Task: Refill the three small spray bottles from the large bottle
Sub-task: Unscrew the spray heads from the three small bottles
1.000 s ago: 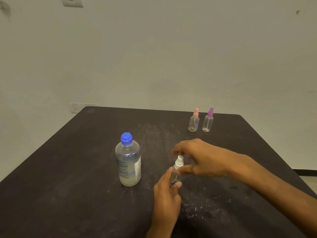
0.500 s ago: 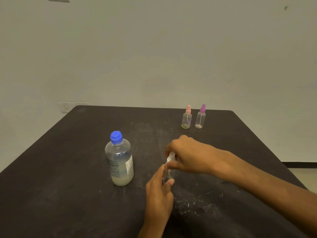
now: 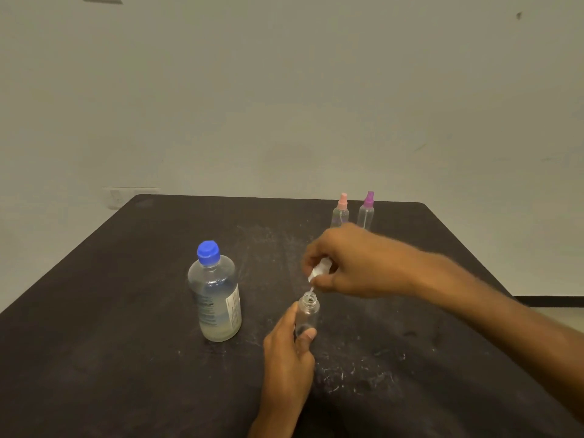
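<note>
A small clear bottle (image 3: 307, 314) is held upright near the middle of the dark table (image 3: 94, 358) by the left hand (image 3: 289, 349), whose fingers and thumb are curled round its lower body, the thumb pressed against the front. The neck of this bottle is open, its threaded mouth left bare. Just above and slightly behind it, the white sprayer (image 3: 320, 269) is pinched between the thumb and curled fingers of the right hand (image 3: 350, 263), and it is tilted, so that its thin dip tube slants down toward the open mouth (the tip of the tube seems to be at the rim or just over it, though this cannot be told for certain). To the left of the held bottle, near but apart from it, the large bottle (image 3: 215, 295) is seen standing upright on the table, closed with a blue cap (image 3: 208, 252) and labelled on its side; clear liquid fills much of it. At the far edge of the table, well apart from the hands, two more small bottles are placed side by side: the pink-topped bottle (image 3: 340, 211) on the left and the purple-topped bottle (image 3: 366, 210) on the right, both with sprayers fitted, their lower parts hidden behind the right hand. The table surface is marked with pale scuffs around the hands. A plain wall (image 3: 284, 90) is seen behind the table.
</note>
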